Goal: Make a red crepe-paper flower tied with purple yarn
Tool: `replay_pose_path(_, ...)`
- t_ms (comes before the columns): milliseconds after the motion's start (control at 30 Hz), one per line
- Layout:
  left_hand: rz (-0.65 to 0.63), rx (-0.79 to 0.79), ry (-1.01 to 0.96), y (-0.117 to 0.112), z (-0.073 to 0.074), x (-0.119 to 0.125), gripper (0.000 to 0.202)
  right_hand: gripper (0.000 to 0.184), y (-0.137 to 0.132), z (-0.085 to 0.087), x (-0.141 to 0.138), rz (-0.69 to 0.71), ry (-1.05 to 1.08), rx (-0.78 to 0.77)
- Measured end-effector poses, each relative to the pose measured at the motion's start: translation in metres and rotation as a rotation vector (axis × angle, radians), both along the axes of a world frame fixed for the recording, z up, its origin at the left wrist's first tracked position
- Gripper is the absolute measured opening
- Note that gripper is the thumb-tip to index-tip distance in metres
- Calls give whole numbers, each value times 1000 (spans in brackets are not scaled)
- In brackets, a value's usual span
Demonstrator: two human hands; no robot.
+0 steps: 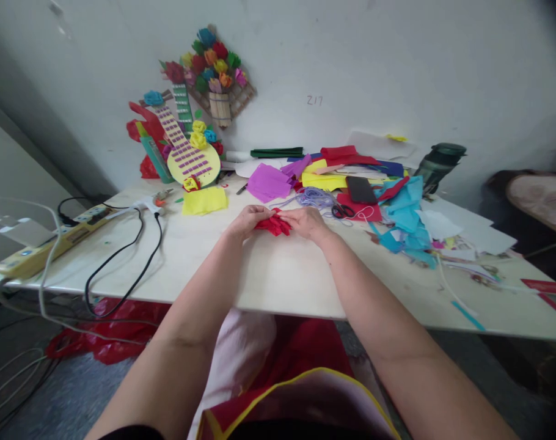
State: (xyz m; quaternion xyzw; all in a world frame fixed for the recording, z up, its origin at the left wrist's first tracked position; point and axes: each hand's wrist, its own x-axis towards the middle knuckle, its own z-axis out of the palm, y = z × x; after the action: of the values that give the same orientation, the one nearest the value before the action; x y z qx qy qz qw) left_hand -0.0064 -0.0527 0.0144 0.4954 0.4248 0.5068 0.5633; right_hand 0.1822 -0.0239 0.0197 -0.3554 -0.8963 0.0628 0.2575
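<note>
My left hand (247, 220) and my right hand (306, 221) meet over the middle of the pale table (269, 275). Both pinch a small crumpled piece of red paper (273, 225) that lies between them on the tabletop. The fingers of each hand are curled onto it. Just beyond my right hand lie a tangle of lilac thread (315, 197) and black scissors (343, 211).
Loose coloured paper sheets (333, 174) cover the far right of the table, with a black phone (360, 189) and a dark bottle (439, 164). A yellow paper guitar (189, 156) and a paper flower bouquet (215, 67) lean on the wall. A power strip (49, 241) with cables lies left.
</note>
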Motion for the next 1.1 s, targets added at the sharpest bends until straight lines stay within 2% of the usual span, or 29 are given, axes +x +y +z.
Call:
replay_pose_path(167,3,23,96,0,1,3,28,31,11,-7,5,147,212,-320)
replay_pose_path(300,-39,0,101,-1,-1,2,28,35,11,-6,8,147,169,-464)
replay_pose_path(367,-51,-6,88,-2,0,2,27,34,12,-6,8,133,131,-430)
replay_pose_path(500,-16,-7,48,-4,2,4,23,27,11,-4,5,44,75,-235)
replay_pose_path(767,35,-98,-73,3,-4,2,13,31,0,2,-1,-96,-120,6)
replay_pose_path(867,25,-142,-141,2,-2,2,9,34,-2,5,-2,-99,-109,42)
replay_pose_path(967,-1,-162,-213,1,2,2,16,35,-3,6,-2,-81,-51,28)
replay_pose_path(1100,-16,-106,-190,1,0,-2,13,34,-3,6,0,-86,-7,-6)
